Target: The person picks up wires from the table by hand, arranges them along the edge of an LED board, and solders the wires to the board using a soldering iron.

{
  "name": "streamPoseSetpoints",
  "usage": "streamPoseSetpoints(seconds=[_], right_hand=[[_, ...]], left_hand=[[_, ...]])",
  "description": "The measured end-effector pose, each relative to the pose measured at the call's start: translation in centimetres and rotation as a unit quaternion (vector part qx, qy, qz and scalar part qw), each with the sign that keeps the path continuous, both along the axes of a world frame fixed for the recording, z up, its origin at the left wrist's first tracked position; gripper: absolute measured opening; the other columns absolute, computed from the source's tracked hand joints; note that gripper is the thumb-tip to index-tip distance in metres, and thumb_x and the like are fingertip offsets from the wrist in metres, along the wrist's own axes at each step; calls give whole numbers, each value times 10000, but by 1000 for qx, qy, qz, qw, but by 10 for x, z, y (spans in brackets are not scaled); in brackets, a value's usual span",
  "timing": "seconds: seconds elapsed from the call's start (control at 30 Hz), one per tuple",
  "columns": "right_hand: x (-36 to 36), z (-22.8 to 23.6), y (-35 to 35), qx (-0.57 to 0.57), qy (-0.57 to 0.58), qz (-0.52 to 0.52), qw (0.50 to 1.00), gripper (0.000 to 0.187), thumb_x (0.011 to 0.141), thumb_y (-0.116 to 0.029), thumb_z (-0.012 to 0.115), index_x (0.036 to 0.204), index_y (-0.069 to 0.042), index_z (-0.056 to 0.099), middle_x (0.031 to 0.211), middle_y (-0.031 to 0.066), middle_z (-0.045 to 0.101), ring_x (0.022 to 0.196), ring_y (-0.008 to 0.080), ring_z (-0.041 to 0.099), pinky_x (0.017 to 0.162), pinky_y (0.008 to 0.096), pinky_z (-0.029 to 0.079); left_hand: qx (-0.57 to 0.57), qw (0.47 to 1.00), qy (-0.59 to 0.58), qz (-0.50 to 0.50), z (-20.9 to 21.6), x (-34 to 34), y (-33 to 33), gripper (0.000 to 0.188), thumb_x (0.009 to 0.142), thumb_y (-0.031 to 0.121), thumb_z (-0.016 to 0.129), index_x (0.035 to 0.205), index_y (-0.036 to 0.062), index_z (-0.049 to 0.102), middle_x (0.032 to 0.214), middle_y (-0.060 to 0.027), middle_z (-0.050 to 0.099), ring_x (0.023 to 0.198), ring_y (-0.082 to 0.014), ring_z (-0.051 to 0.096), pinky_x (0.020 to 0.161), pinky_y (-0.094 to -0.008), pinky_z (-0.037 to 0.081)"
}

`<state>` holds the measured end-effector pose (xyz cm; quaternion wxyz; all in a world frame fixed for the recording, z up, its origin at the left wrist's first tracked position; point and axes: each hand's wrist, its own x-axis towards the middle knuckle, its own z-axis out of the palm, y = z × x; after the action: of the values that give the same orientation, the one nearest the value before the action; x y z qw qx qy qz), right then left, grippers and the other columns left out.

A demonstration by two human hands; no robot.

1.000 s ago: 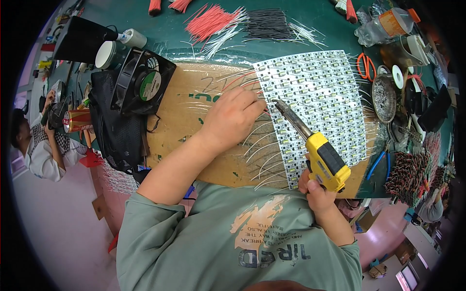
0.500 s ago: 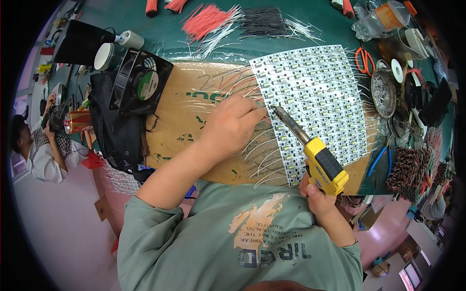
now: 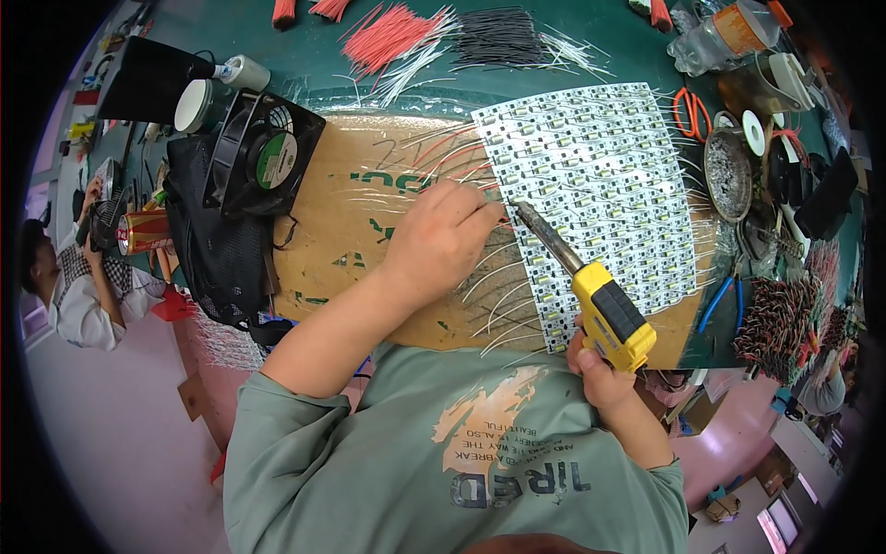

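A large white sheet of circuit boards, covered in rows of small components, lies on a brown cardboard mat. Thin red and white wires fan out from its left edge. My left hand is closed in a pinch at that edge, on a thin wire mostly hidden by the fingers. A yellow and black gun-shaped soldering iron is gripped in my right hand, below the board's lower part. Its dark metal tip meets the board's left edge, just right of my left fingertips.
Left of the mat stand a black fan and a black mesh bag. Red wires and black wires lie beyond. Orange scissors, a metal dish and blue-handled pliers are right. Another person sits far left.
The soldering iron and my right hand have shifted very slightly left. My left hand keeps its pinch at the board's edge almost unmoved.
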<state>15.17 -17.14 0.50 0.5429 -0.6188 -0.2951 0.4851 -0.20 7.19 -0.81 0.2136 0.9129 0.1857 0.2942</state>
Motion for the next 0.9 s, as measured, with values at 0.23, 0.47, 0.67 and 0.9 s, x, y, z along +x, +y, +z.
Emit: streamPoseSetpoints(seconds=[0.23,0.47,0.67,0.9], right_hand=[[1,1,3,-3,-30,14,999,485,845,-208,604,1230,50,460,727,77,540,562,133,486,515,261,412],[4,3,2,-13,-7,23,1000,566,844,-246,634,1307,17,442,714,62,523,568,125,475,520,251,395],[6,13,-2,-31,138,-2,990,789,780,-384,765,1373,-19,394,696,23,465,600,127,448,550,270,399],[-2,19,-2,13,188,-6,982,552,797,-331,749,1164,-54,443,781,19,487,716,140,487,651,286,427]], left_hand=[[5,1000,-1,2,-1,0,0,251,692,-39,655,934,29,665,853,-84,598,778,-263,593,686,-358,498],[8,1000,4,3,0,0,0,248,696,-37,653,934,30,664,850,-84,591,776,-263,590,684,-360,497],[9,1000,12,2,0,-1,0,250,698,-35,651,939,32,664,857,-82,589,786,-264,588,698,-361,495],[9,1000,3,-3,2,-2,-1,279,702,-40,640,972,24,668,874,-96,598,800,-276,588,705,-362,492]])
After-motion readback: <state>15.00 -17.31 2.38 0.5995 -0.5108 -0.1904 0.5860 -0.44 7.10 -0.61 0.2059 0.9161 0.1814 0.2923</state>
